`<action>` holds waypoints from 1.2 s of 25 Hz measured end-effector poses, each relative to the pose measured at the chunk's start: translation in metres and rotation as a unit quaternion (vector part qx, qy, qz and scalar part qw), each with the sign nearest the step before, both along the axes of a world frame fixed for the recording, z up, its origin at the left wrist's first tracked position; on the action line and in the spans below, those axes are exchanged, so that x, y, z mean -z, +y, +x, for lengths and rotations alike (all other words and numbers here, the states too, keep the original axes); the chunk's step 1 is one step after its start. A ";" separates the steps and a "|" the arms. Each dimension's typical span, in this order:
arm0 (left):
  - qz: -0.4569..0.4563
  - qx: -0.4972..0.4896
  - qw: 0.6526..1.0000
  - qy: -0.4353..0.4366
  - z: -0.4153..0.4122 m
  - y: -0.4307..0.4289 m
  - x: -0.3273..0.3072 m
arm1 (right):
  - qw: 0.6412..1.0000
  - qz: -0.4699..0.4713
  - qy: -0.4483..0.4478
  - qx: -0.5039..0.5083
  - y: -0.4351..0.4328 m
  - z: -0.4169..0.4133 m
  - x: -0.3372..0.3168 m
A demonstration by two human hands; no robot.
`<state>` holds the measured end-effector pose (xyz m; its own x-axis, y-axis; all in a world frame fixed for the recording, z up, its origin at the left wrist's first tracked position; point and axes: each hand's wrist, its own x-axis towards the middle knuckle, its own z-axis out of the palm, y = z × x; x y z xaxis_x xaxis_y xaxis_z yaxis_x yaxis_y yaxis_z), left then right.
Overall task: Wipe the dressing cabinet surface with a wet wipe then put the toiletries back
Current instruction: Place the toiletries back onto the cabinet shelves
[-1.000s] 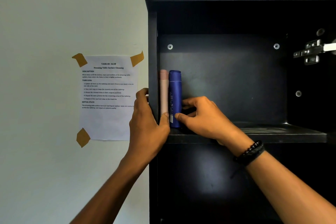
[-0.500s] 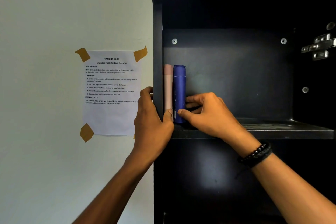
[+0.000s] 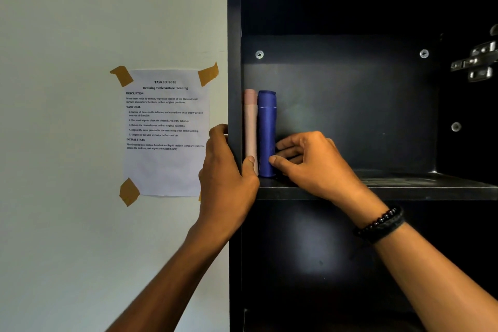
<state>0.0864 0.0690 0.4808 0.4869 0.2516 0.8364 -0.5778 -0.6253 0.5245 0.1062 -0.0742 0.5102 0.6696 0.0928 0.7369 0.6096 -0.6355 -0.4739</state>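
Observation:
A pink bottle and a blue bottle stand upright side by side at the far left of the black cabinet's shelf. My left hand grips the cabinet's left side panel, fingers wrapped round its outer face and thumb lying against the base of the pink bottle. My right hand holds the lower part of the blue bottle from its right, thumb in front and fingers curled behind it. No wet wipe is in sight.
A printed task sheet is taped to the pale wall left of the cabinet. A metal door hinge sits on the right inner wall. Screw heads dot the back panel. The compartment below the shelf is dark.
The view has drifted a little, so the cabinet sits slightly higher and further right in frame. Both hands stay in place on the side panel and the blue bottle.

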 end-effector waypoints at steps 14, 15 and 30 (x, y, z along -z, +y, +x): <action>0.002 0.000 1.000 0.002 -0.004 -0.002 0.004 | 0.989 -0.048 -0.053 0.128 0.006 -0.017 0.009; 0.002 0.002 1.000 0.008 -0.005 -0.002 0.006 | 0.986 -0.056 -0.063 0.141 0.007 -0.021 0.011; 0.015 0.056 0.996 -0.060 -0.029 -0.005 0.113 | 0.960 -0.120 -0.167 0.190 0.013 -0.059 0.114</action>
<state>0.0577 0.0639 0.3674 0.4062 0.1755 0.8968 -0.7031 -0.5669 0.4294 0.0467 -0.0614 0.3961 0.4181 0.0834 0.9046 0.4045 -0.9087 -0.1031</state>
